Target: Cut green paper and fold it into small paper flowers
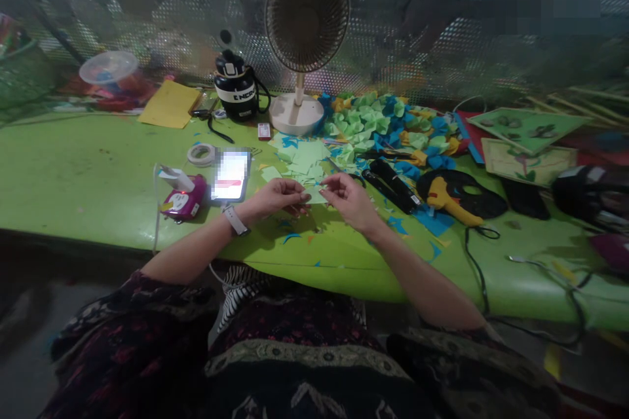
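Observation:
Near the table's front edge, my left hand (pixel 281 197) pinches one side of a small light green paper piece (pixel 317 195). From the other side, my right hand (pixel 350 201) has its thumb and fingers closed on the same piece. Just beyond the hands lies a loose stack of light green paper pieces (pixel 307 158). Behind it to the right is a heap of crumpled or folded green, blue and yellow paper shapes (pixel 371 121). A black stapler (pixel 390 184) rests right of my right hand.
Left of my hands are a lit phone (pixel 230 175), a tape roll (pixel 201 154) and a purple power socket (pixel 183 198). A fan (pixel 297 114) and a black bottle (pixel 236 95) stand behind. A yellow glue gun (pixel 452 201) with a trailing cord lies at right.

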{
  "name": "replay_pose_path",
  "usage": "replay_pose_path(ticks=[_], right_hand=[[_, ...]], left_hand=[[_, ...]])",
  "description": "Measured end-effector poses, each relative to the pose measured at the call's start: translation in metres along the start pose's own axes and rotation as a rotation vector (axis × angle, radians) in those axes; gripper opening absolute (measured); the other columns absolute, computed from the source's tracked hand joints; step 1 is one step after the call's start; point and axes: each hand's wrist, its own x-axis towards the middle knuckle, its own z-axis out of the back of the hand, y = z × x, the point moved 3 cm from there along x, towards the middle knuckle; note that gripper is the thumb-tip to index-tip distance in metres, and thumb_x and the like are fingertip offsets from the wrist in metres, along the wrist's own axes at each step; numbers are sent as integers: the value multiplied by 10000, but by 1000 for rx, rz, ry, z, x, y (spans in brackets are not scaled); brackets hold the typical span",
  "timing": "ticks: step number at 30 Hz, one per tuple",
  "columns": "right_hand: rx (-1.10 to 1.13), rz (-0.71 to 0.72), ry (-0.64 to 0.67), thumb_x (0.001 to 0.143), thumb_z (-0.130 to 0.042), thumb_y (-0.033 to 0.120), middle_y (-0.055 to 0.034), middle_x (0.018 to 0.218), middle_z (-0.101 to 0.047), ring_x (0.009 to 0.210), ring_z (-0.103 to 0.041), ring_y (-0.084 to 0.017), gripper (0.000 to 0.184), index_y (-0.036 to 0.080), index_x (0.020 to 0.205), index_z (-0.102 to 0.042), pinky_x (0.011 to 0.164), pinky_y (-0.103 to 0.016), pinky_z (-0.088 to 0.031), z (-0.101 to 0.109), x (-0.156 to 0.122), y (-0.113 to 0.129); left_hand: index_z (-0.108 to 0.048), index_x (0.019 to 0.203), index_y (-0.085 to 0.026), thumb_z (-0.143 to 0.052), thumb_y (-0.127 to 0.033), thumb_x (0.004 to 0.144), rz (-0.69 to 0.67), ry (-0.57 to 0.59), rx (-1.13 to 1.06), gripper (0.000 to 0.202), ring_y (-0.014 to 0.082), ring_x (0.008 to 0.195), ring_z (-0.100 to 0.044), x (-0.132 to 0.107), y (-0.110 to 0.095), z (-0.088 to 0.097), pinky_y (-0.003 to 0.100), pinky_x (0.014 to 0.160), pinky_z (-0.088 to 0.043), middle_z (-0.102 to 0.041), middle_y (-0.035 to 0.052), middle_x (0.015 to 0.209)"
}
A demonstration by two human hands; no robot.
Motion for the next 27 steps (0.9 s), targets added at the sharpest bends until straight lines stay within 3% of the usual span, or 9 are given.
replay_pose_path(ticks=[6,10,19,23,27], right_hand=[[51,0,-21,782,-713,413,-1,810,-596,705,-574,-144,292,219,965,-595,672,-319,-523,1,3,-3],[102,-35,20,756,-733,358,-22,881,-641,811,-621,-169,269,224,954,-608,778,-363,-564,4,7,-4],[138,-202,104,682,-772,195,-30,864,-703,814,-671,-153,252,188,902,-649,895,-391,-566,20,19,-16],[-42,-152,105,724,-750,252,-53,893,-729,829,-685,-177,206,182,898,-666,896,-410,-560,42,23,-8],[-476,5,-133,816,-655,303,-97,1048,-723,949,-681,-231,232,193,1020,-663,919,-439,-539,91,25,-1]], left_hand=[[-622,831,-114,-811,-240,754,-30,-46,-42,240,109,641,-700,-1,-3,2,229,644,-575,-716,19,691],[-640,815,-112,-799,-205,761,-37,-76,-80,192,109,649,-705,1,-3,6,254,707,-588,-740,39,724],[-647,781,-110,-811,-163,745,16,-136,-60,175,109,641,-712,4,-4,16,250,726,-599,-750,45,715],[-647,771,-108,-807,-150,750,27,-125,-42,166,115,653,-719,6,-3,19,244,715,-602,-751,50,716],[-651,781,-105,-811,-147,755,27,-114,-35,167,119,665,-727,7,-2,22,243,711,-613,-750,53,718]])
